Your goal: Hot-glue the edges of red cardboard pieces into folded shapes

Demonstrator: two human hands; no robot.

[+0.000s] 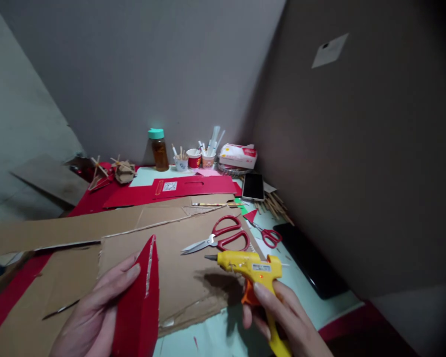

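Observation:
A folded red card piece (137, 307) with a pointed top is in my left hand (100, 302), thumb on its face. A pale strip, looking like glue, runs down its narrow edge. My right hand (282, 312) is wrapped round a yellow glue gun (241, 261), its dark nozzle aimed left toward the card but apart from it. The gun has an orange trigger and a small lit red light. Beneath both hands lies brown cardboard (186, 277). Large scissors with red handles (226, 237) rest on it, just beyond the gun.
Smaller red scissors (269, 235), a phone (253, 186), a black slab (308, 258) and thin sticks (275, 206) lie at right. Along the back stand a bottle (159, 151), cups (194, 159) and a tissue pack (238, 155). Walls bound the table behind and at right.

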